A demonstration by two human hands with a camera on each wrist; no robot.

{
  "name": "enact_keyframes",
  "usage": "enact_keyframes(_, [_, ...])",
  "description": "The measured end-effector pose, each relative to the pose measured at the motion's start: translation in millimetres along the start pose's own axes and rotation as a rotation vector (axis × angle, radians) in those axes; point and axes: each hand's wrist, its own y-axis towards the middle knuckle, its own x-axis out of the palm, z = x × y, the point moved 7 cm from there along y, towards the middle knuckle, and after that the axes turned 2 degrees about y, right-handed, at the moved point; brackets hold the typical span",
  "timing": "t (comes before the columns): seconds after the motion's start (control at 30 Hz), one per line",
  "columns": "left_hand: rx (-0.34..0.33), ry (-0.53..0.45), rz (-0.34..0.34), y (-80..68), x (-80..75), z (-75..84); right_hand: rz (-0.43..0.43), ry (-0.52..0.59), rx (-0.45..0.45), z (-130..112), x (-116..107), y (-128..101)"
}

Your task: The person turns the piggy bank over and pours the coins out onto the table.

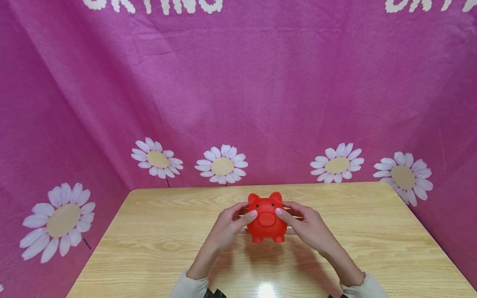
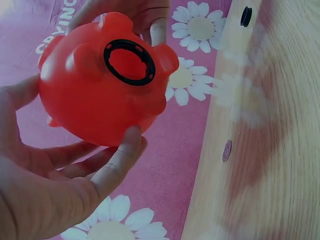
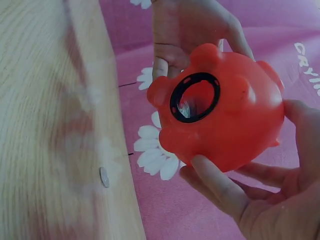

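Observation:
A red piggy bank [image 1: 266, 223], its snout facing me, is held over the wooden table between both hands. My left hand [image 1: 232, 224] grips its left side, thumb beside the snout and fingers behind. On the other side my right hand [image 1: 306, 225] grips it the same way. In the wrist views its underside shows a round hole with a black ring [image 2: 130, 62] around it. Something shiny [image 3: 185, 109] shows inside that hole in the right wrist view. On the table lie a coin [image 2: 227, 151] and a small black plug [image 2: 246, 16], both out of sight in the head view.
The pale wooden table [image 1: 156, 248] reaches back to a pink cloth [image 1: 261, 103] printed with white daisies and lettering. This cloth also hangs along the left and right sides. Light sleeves [image 1: 190, 285] cover the forearms.

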Motion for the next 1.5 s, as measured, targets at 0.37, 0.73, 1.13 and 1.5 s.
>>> enact_keyframes(0.37, [0.095, 0.01, 0.031, -0.4, -5.4, 9.6, -0.029, 0.025, -0.114, -6, -3, 1])
enact_keyframes(0.73, [0.727, -0.077, -0.009, -20.0, -14.4, 56.3, -0.085, 0.23, -0.733, -46, -8, -21])
enact_keyframes(1.13, [0.561, -0.025, 0.027, -13.7, -13.6, 42.2, -0.036, 0.175, -0.586, -31, -5, -13])
enact_keyframes(1.5, [0.644, -0.046, 0.061, -17.1, -10.6, 41.7, -0.074, 0.237, -0.695, -28, -3, -11])
